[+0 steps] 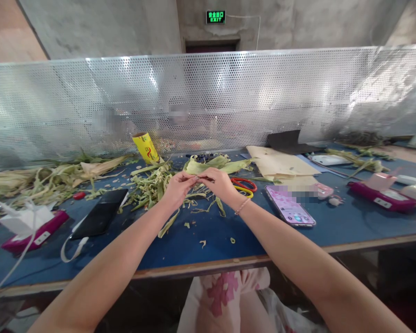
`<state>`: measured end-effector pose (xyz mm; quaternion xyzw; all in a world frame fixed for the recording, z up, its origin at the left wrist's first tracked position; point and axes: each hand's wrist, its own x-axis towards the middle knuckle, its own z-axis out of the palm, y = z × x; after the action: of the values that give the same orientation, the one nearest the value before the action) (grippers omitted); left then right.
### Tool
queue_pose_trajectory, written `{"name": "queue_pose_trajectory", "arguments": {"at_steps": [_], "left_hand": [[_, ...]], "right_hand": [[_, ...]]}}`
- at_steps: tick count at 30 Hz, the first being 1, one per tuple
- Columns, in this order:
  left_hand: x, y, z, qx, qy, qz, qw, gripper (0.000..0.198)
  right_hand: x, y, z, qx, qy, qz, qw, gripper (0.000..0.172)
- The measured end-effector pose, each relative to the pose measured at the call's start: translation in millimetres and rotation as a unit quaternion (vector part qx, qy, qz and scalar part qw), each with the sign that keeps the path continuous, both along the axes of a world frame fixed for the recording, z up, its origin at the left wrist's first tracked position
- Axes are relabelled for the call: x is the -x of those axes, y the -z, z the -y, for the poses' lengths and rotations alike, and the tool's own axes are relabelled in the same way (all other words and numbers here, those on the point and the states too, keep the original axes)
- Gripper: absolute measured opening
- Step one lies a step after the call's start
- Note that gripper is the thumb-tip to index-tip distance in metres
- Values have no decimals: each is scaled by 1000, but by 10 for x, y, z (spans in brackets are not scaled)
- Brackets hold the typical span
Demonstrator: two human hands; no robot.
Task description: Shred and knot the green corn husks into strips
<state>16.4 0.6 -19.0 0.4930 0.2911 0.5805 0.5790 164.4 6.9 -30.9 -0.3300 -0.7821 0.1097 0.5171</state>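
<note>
- Just above the blue bench [298,236], the left hand [178,186] and the right hand [221,182] met fingertip to fingertip near the middle of the view.
- Both hands' fingers were closed in a pinch on a thin husk strip [199,177], which ran short and level between them, held clear of the bench top.
- A beaded bracelet [242,206] circled the right wrist.
- Just beyond the hands lay a folded green husk [211,164]. A heap of shredded husk [152,185] sat just left of the left hand, and loose scraps [194,210] were scattered on the bench beneath both.
- Red-handled scissors [244,184] lay just right of the right hand, with a yellow handle loop [245,191] against them.
- Further right, a smartphone [290,206] lay flat with its pink screen lit. To the left, a black phone [100,213] lay dark beside a white cable [74,247].
- A yellow roll [145,147] stood tilted at the back, close to the perforated metal screen [229,92].
- Sheets of brown paper [277,164] lay behind the smartphone.
- Magenta boxes rested near both ends of the bench, one at the left [34,231] and one at the right [381,194].
- Long dried stalks [38,178] were piled along the far left.
</note>
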Motion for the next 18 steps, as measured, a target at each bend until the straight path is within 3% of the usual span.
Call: {"name": "queue_pose_trajectory", "arguments": {"at_steps": [8, 13, 18], "left_hand": [[7, 8, -9, 15, 4, 16, 1000, 15], [0, -26, 14, 48, 6, 44, 998, 11], [-16, -26, 16, 35, 10, 49, 998, 14]], "right_hand": [[59, -56, 70, 32, 27, -60, 997, 10], [70, -42, 30, 126, 9, -137, 982, 12], [83, -43, -1, 221, -51, -234, 945, 18]]}}
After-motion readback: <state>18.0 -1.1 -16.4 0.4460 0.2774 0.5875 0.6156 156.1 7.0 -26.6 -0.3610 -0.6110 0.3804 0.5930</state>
